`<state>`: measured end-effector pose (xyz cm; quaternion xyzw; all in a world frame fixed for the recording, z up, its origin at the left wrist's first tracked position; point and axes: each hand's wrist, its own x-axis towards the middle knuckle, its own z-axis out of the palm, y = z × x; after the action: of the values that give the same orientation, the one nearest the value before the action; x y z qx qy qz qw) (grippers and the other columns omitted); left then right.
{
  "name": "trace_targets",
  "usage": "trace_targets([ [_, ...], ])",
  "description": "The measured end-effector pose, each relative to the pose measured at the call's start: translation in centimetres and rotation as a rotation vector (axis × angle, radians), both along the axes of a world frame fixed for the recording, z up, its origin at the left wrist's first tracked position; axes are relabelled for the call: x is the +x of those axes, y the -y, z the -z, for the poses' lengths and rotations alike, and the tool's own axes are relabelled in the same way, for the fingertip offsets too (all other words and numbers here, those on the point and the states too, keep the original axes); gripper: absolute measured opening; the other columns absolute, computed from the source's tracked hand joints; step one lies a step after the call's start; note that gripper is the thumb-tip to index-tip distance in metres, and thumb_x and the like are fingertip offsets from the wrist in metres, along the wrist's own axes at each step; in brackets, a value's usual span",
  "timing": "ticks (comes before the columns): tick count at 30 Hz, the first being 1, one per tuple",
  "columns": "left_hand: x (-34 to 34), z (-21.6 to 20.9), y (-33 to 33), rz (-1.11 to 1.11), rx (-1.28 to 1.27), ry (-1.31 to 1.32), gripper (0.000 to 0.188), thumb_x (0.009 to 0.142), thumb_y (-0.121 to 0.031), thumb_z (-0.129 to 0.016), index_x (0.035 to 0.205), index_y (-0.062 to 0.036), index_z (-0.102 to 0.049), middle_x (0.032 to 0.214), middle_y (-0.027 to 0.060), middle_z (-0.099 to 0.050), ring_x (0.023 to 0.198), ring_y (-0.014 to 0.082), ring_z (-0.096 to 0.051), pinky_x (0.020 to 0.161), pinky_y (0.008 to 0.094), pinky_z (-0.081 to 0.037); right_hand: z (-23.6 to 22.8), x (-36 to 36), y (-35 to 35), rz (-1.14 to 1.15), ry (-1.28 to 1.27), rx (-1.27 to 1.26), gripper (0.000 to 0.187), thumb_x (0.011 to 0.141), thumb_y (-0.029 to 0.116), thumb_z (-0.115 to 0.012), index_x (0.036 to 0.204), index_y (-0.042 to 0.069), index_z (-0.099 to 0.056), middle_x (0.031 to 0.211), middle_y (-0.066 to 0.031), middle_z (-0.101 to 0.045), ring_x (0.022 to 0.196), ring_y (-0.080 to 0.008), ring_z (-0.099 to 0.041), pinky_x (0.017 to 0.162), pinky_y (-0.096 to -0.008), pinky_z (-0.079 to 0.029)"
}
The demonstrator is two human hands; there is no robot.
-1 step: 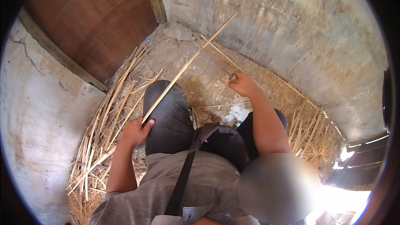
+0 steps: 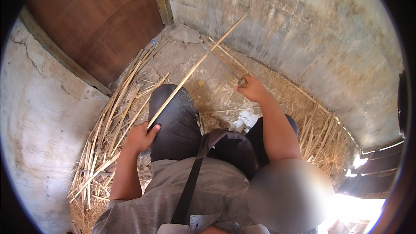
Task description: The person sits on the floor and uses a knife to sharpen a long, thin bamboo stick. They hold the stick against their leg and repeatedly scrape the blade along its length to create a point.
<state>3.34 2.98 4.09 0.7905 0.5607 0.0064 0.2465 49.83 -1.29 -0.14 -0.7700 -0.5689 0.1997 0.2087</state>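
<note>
A long pale bamboo strip [image 2: 189, 74] runs slantwise from my left hand [image 2: 141, 137] over my left knee toward the far wall. The fingers of that hand are closed round its near end, beside my left thigh. My right hand [image 2: 252, 89] grips a knife [image 2: 241, 81] by its handle, out in front of my right knee. Its long, thin, dark blade points away to the left, and its far part crosses the strip in the picture. Whether blade and strip touch there, I cannot tell.
Long split strips [image 2: 113, 101] lie piled along the left wall. Fine shavings and more strips [image 2: 318, 134] cover the floor at the right. A brown door panel [image 2: 97, 21] stands at the far left, a stained wall [image 2: 294, 30] opposite. A crumpled white thing [image 2: 245, 120] lies between my legs.
</note>
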Motion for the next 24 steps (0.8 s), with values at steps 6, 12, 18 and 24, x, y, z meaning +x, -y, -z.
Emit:
trace_targets([
  [6,-0.2,0.1,0.3,0.002,0.023,0.033,0.065,0.095,-0.062,-0.058,0.092,0.0021,-0.066,0.082,0.0262,-0.069,0.086,0.0452,-0.068,0.078,0.0496,-0.052,-1.6,-5.4,-0.2,-0.232,0.049,-0.117,0.046,0.083,0.042,-0.075,0.107,0.003,-0.069,0.102,-0.0232,-0.070,0.100,-0.0425,-0.067,0.086,-0.0498,-0.052],
  [12,-0.4,0.2,0.1,-0.011,0.003,0.039,0.065,0.095,-0.062,-0.058,0.092,0.0022,-0.066,0.082,0.0257,-0.069,0.085,0.0452,-0.068,0.078,0.0497,-0.052,-1.8,-5.2,-0.7,-0.239,0.045,-0.142,0.045,0.083,0.041,-0.076,0.107,0.004,-0.069,0.102,-0.0229,-0.071,0.100,-0.0419,-0.067,0.084,-0.0486,-0.053],
  [18,-0.3,0.0,0.2,-0.010,-0.014,0.044,0.065,0.095,-0.062,-0.057,0.093,0.0020,-0.067,0.084,0.0264,-0.069,0.086,0.0456,-0.068,0.079,0.0500,-0.052,0.5,-0.4,0.0,0.026,-0.017,-0.008,0.055,0.084,0.046,-0.076,0.110,-0.002,-0.068,0.104,-0.0257,-0.071,0.102,-0.0421,-0.068,0.087,-0.0482,-0.053],
  [24,-0.3,0.4,0.1,-0.002,0.014,0.050,0.065,0.095,-0.062,-0.057,0.092,0.0023,-0.067,0.083,0.0269,-0.069,0.086,0.0460,-0.068,0.079,0.0500,-0.052,0.6,-3.2,-0.4,-0.163,0.078,-0.012,0.052,0.083,0.044,-0.075,0.110,0.000,-0.069,0.103,-0.0258,-0.070,0.101,-0.0439,-0.067,0.088,-0.0492,-0.053],
])
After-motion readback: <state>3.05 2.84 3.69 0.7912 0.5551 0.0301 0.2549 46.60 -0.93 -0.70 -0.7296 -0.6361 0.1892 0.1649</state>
